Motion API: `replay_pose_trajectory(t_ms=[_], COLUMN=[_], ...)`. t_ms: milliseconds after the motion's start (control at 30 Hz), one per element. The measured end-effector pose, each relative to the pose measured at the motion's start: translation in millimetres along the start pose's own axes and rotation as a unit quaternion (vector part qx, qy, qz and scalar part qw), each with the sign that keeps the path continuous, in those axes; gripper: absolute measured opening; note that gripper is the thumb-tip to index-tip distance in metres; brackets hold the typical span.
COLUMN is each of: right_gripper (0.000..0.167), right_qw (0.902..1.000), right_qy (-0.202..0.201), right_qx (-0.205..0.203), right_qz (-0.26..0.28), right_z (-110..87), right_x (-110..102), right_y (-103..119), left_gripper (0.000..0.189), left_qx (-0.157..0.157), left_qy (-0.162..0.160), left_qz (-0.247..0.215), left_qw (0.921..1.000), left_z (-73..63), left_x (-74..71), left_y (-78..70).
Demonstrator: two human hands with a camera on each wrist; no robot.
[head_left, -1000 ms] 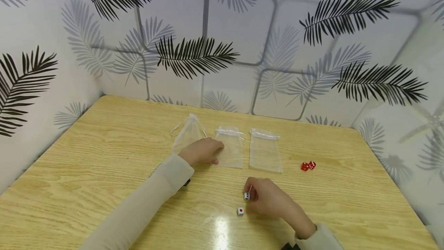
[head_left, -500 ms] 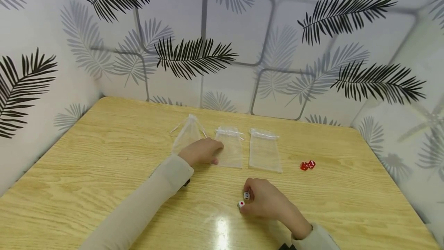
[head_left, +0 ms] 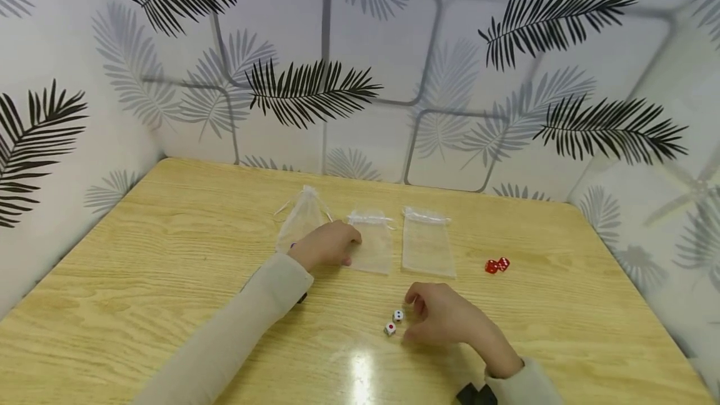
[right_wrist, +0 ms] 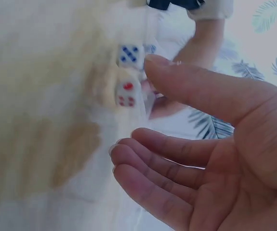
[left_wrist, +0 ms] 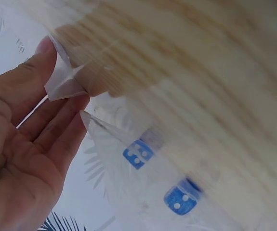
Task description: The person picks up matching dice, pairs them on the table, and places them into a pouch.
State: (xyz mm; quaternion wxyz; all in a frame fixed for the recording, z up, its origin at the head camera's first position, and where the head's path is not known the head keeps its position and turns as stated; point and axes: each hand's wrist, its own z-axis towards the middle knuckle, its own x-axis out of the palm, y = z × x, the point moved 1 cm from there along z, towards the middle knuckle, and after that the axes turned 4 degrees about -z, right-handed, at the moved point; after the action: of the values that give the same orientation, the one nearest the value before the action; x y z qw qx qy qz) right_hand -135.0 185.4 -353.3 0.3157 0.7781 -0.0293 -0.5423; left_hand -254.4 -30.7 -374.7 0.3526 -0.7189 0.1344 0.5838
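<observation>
My left hand (head_left: 325,244) is at the lower left edge of the middle white mesh drawstring bag (head_left: 371,247). In the left wrist view its thumb and fingers pinch a raised fold of sheer bag (left_wrist: 66,84). Two blue dice (left_wrist: 180,198) show in the left mesh bag (head_left: 300,220), which my forearm and hand partly cover. My right hand (head_left: 441,317) stands just right of two white dice, thumb and fingers apart, holding nothing. One die (head_left: 398,315) shows two dots upward in the head view; the nearer die (head_left: 390,329) shows a red dot.
A third mesh bag (head_left: 427,245) lies flat to the right of the middle one. Two red dice (head_left: 497,265) sit together farther right on the wooden table (head_left: 169,236). A patterned wall covering (head_left: 360,136) rises behind the table's far edge.
My right hand has drawn the nearer white die up beside the other one, then let go and moved slightly right. My left hand stays at the middle bag.
</observation>
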Motion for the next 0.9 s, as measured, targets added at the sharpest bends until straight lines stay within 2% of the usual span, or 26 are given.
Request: replay_pose_trajectory(t_ms=[33,100,133,233,400,533,667,900], right_gripper=[0.043,0.045,0.045,0.045,0.044,0.044,0.045,0.044], right_qw=[1.0,1.0,1.0,0.9999,0.9997,0.9991,0.9985,0.9973], right_qy=[-0.001,-0.006,-0.007,-0.013,-0.022,-0.035,-0.048,-0.07], right_qx=[0.002,0.004,0.005,0.004,0.013,0.023,0.026,0.023], right_qz=[0.001,0.002,0.004,0.001,-0.007,-0.009,-0.005,-0.007], right_z=[-0.6,-1.2,-1.2,0.1,3.5,8.4,13.3,22.2], right_x=[-3,-8,-10,-16,-22,-27,-33,-41], right_y=[-1,-3,-4,-6,-6,-6,-4,-1], left_gripper=[0.028,0.01,0.011,0.04,0.052,0.048,0.029,0.033], left_qx=[0.003,0.012,0.018,0.023,0.015,-0.003,-0.022,-0.01], left_qy=[-0.009,-0.025,-0.035,-0.059,-0.1,-0.123,-0.132,-0.159], left_qz=[0.003,0.012,0.017,0.036,0.053,0.066,0.064,0.086], left_qw=[1.0,0.9995,0.9991,0.9973,0.9935,0.9902,0.989,0.9836], left_z=[-0.3,-0.8,-1.0,-2.7,-8.2,-13.4,-19.3,-31.9], left_x=[-0.6,-1.5,-1.4,-0.8,-0.1,-1.2,-4.1,-6.7], left_y=[-1.0,-3.4,-4.4,-7.9,-13.1,-14.5,-17.8,-27.6])
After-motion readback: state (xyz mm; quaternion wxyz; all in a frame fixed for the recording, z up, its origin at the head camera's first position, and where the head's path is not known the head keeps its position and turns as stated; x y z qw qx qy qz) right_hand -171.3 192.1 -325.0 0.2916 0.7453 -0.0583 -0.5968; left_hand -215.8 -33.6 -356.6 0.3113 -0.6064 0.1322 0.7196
